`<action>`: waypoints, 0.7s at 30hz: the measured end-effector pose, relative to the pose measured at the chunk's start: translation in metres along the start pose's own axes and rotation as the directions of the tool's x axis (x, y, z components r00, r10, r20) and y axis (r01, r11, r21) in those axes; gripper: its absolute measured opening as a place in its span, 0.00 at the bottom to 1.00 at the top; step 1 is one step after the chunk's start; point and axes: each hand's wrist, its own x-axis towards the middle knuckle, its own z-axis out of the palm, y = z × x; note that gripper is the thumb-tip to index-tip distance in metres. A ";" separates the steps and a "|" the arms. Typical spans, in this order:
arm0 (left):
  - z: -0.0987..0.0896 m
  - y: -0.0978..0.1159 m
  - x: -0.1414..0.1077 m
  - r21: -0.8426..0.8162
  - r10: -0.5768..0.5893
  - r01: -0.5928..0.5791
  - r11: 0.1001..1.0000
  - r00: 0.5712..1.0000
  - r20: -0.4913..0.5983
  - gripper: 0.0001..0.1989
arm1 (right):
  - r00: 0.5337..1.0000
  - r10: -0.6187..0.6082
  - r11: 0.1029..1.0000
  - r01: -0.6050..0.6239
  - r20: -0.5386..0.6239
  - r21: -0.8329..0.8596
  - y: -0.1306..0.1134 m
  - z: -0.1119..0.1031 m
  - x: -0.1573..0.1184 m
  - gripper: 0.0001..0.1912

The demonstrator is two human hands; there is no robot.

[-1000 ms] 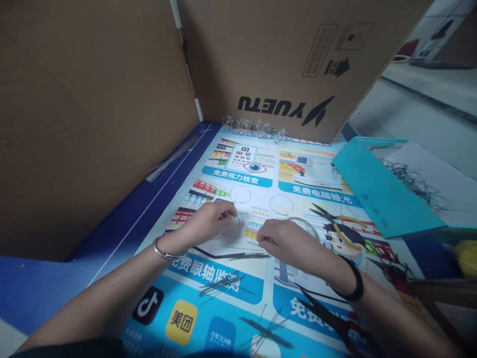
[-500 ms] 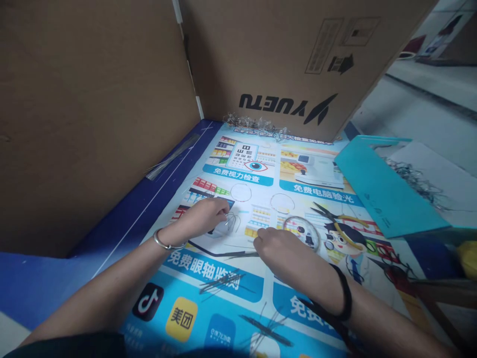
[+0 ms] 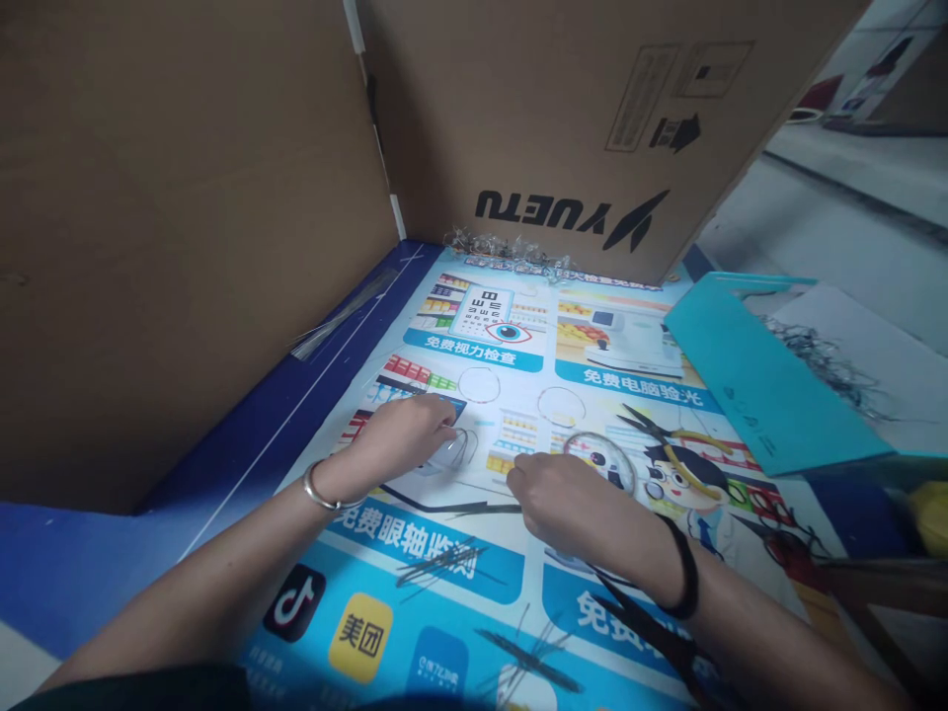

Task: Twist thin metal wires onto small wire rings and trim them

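Observation:
My left hand is closed in a pinch on thin bent wire, whose loops stick out past the fingertips. To its right, my right hand is also closed, its fingertips pinched; a thin straight strand runs left from them just above the poster. The two hands are apart. Beyond them lie two thin wire rings, a left one and a right one. A thicker coil of wire lies just behind my right hand. Yellow-handled pliers rest farther right. The fingers' undersides are hidden.
Cut wire pieces lie in a left bundle and a right bundle on the printed poster. Dark scissors lie beside my right forearm. Cardboard panels stand behind, and a turquoise folder holds tangled wire.
The wire loops at my left fingertips have shifted slightly. My right forearm has moved a little, and more of the dark scissors shows beside it. Both hands stay closed.

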 end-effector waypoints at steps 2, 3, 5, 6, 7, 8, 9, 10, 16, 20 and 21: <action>-0.005 0.007 -0.003 -0.027 0.058 -0.058 0.998 0.998 -0.017 0.10 | 1.000 -0.001 1.000 0.001 0.002 0.001 0.001 -0.002 -0.001 0.08; -0.007 0.011 -0.004 -0.051 0.108 -0.108 0.993 0.994 -0.006 0.10 | 1.000 0.001 1.000 -0.001 0.000 -0.004 0.001 -0.003 -0.001 0.08; -0.011 0.020 -0.008 -0.082 0.224 -0.220 0.972 0.974 0.042 0.10 | 1.000 0.014 1.000 -0.014 -0.010 -0.019 0.002 -0.005 -0.001 0.07; -0.011 0.024 -0.010 -0.074 0.271 -0.266 0.961 0.960 0.072 0.10 | 1.000 0.024 0.999 -0.024 -0.015 -0.027 0.002 -0.006 -0.001 0.07; -0.011 0.028 -0.012 -0.047 0.304 -0.301 0.953 0.948 0.099 0.09 | 0.999 0.032 0.999 -0.033 -0.019 -0.034 0.002 -0.007 -0.002 0.07; -0.010 0.031 -0.014 -0.008 0.329 -0.330 0.944 0.937 0.116 0.08 | 0.999 0.039 0.998 -0.040 -0.023 -0.040 0.001 -0.008 -0.002 0.07; -0.009 0.033 -0.016 0.035 0.348 -0.354 0.935 0.930 0.122 0.08 | 0.999 0.044 0.998 -0.045 -0.025 -0.045 0.001 -0.009 -0.002 0.07; -0.008 0.034 -0.017 0.074 0.362 -0.372 0.925 0.925 0.117 0.08 | 0.998 0.047 0.998 -0.049 -0.029 -0.050 0.001 -0.009 -0.002 0.07; -0.004 0.034 -0.019 0.162 0.352 -0.352 0.922 0.936 0.031 0.07 | 0.993 0.052 0.998 -0.054 -0.104 -0.017 0.002 -0.011 -0.001 0.05; -0.003 0.035 -0.019 0.159 0.351 -0.346 0.925 0.936 -0.003 0.06 | 0.985 0.066 0.998 -0.067 -0.159 -0.006 0.002 -0.013 0.001 0.06; -0.003 0.036 -0.018 0.158 0.353 -0.348 0.924 0.935 -0.009 0.06 | 0.983 0.078 0.997 -0.080 -0.165 -0.008 0.001 -0.014 0.001 0.07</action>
